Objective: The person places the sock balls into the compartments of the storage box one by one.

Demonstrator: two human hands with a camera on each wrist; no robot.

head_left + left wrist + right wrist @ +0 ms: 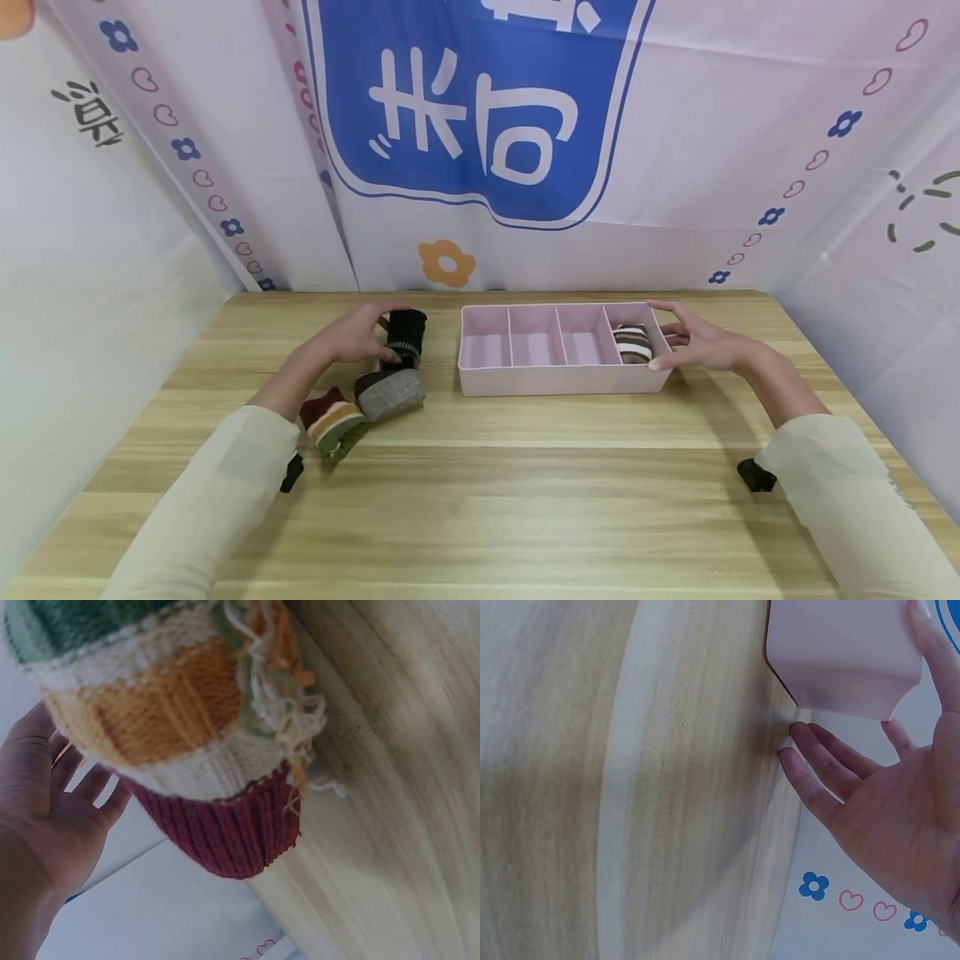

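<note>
My left hand (358, 334) holds a rolled black sock (406, 333), thumb at its near end and a finger at its far end. Just in front lie a rolled grey sock (391, 395) and a striped sock (334, 423) in maroon, orange and green. The striped sock (172, 712) fills much of the left wrist view and hides what the left hand grips. My right hand (708, 343) spans the right end of a pink divided box (562, 382), thumb and index finger at its corners. A brown-and-white striped sock (633, 343) sits in the box's rightmost compartment.
The box stands near the back edge of the wooden table (480, 500). A printed cloth (645, 258) hangs behind the table, with white cloth on both sides. Small black devices (756, 476) show at both wrists.
</note>
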